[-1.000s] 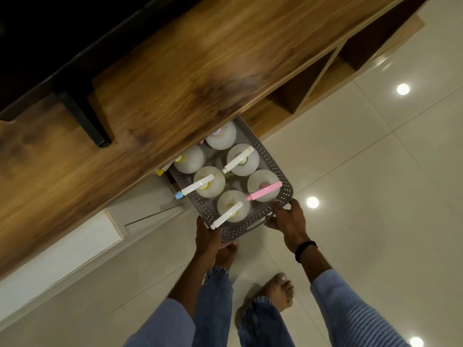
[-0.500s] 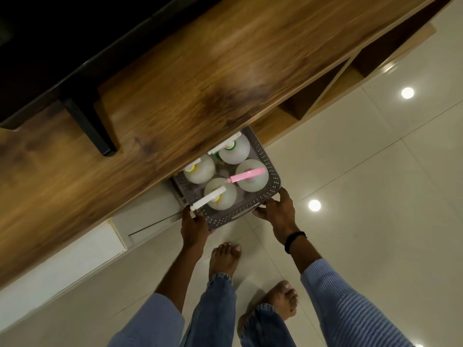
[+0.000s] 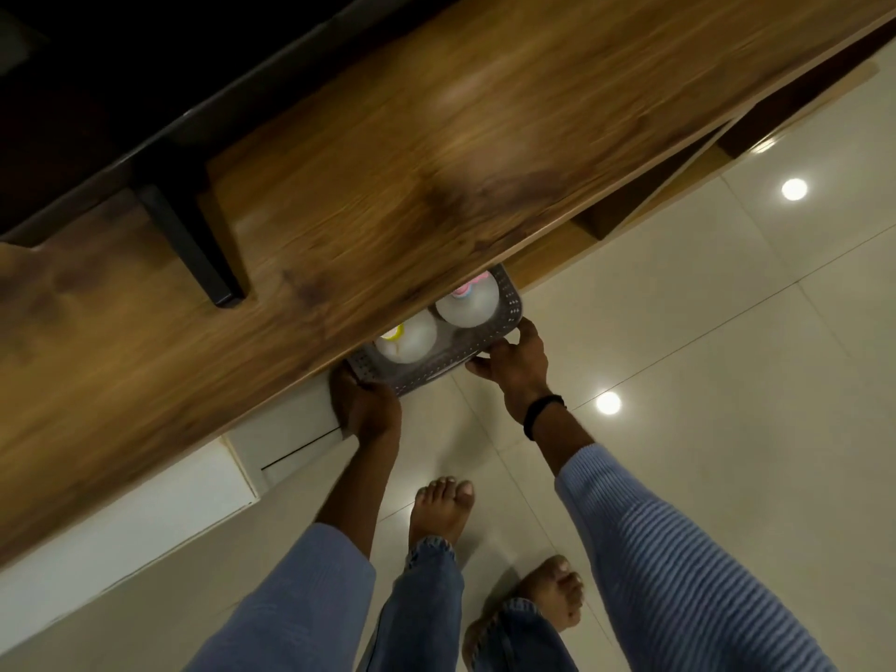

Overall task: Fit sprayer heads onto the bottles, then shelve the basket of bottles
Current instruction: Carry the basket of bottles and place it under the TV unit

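Observation:
A grey perforated basket (image 3: 439,371) sits mostly under the wooden top (image 3: 388,177), with only its near end showing. Two white bottles are visible in it: one with a yellow collar (image 3: 409,344) and one with a pink collar (image 3: 468,303). Their sprayer heads are hidden under the wood. My left hand (image 3: 366,405) grips the basket's near left corner. My right hand (image 3: 514,361) grips its near right corner, fingers curled over the rim.
The wooden top overhangs open shelf compartments (image 3: 645,206) to the right. A black bracket (image 3: 194,240) stands on the top. A white cabinet front (image 3: 145,506) lies lower left. Glossy tiled floor (image 3: 703,356) with light reflections stretches right; my bare feet (image 3: 443,506) stand below.
Both hands have pushed the basket further in under the wooden top. Several bottles with sprayer heads showed before; now only two bottle shoulders remain visible.

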